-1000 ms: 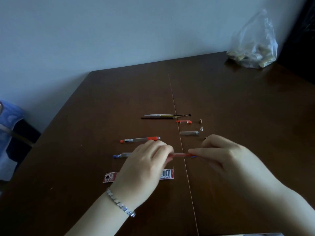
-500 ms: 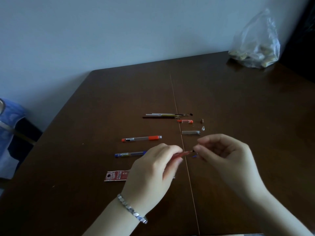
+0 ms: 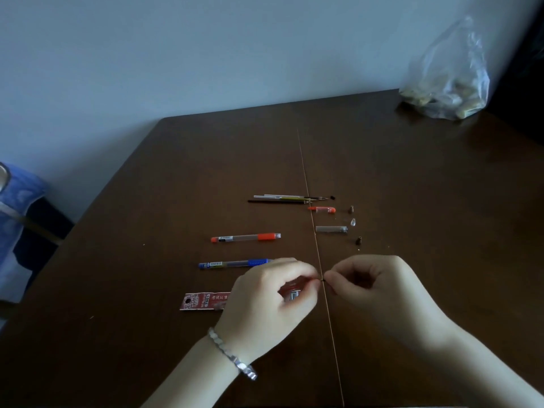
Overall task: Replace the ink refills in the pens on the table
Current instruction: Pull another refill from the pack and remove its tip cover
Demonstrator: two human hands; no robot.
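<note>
Currently the left hand curls round a red refill, with thumb and forefinger pressed together on its shaft. The right hand pinches the small dark tip at the refill's exposed end. The two pinches nearly meet, and only a sliver of the refill shows between them. Whether the dark tip is a protective seal or the writing point itself cannot be told.

Probable faults from this position:

1. Bending. The refill is thin and most of it is hidden inside the left hand. A pull that is not in line with the shaft is likely to kink it or snap the point.
2. Ink release. If the tip comes away suddenly, the point may smear ink on the fingertips.
3. Lost part. The dark tip is very small. A slipped pinch could drop it among the loose nose cones lying beyond the grip and to its right, where it would be hard to tell apart.
4. Disturbed layout. The blue pen lies just beyond the left knuckles, and the refill packet lies partly under the left hand. A jerk at release could knock either one.
5. Wrong barrel. The orange pen lies further beyond the grip, to its left, with its point end uncapped. The red refill probably belongs there and not in the blue pen.
</note>
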